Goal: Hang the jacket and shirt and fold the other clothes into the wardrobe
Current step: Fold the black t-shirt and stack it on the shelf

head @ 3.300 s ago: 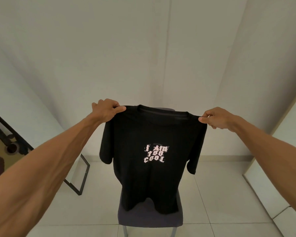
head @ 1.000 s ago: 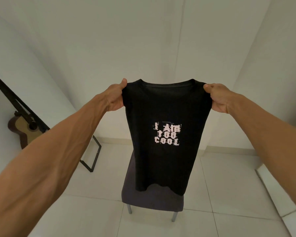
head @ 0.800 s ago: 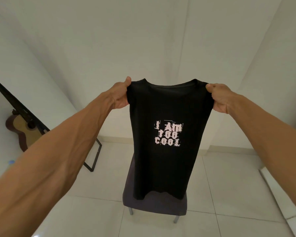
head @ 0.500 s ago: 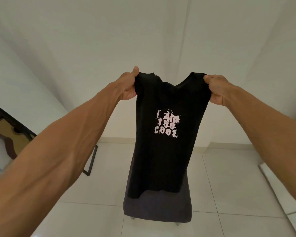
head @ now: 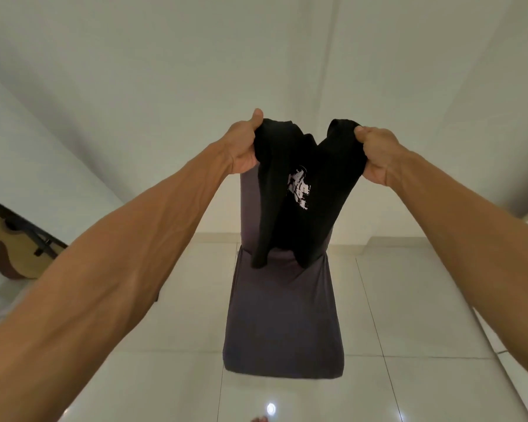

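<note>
**Lengthwise fold of a black T-shirt (head: 326,184), held in the air over a chair (head: 284,315).** The left hand (head: 244,147) and right hand (head: 375,156) each have their fingers curled tight round one shoulder of the garment, thumbs on top. The hands are near each other, so the cloth sags into a V between them and the white chest print (head: 299,190) creases down its middle. The hem hangs at the seat; whether it touches cannot be told.

For a clean fold, the shoulders should probably meet edge to edge at equal height, side seams aligned, before the shirt is laid flat. Uneven grips would likely skew the crease.

The chair, covered in dark grey cloth, stands on a glossy pale tiled floor (head: 409,300) before plain white walls (head: 165,71). A guitar (head: 9,245) leans at far left. No wardrobe can be made out.
</note>
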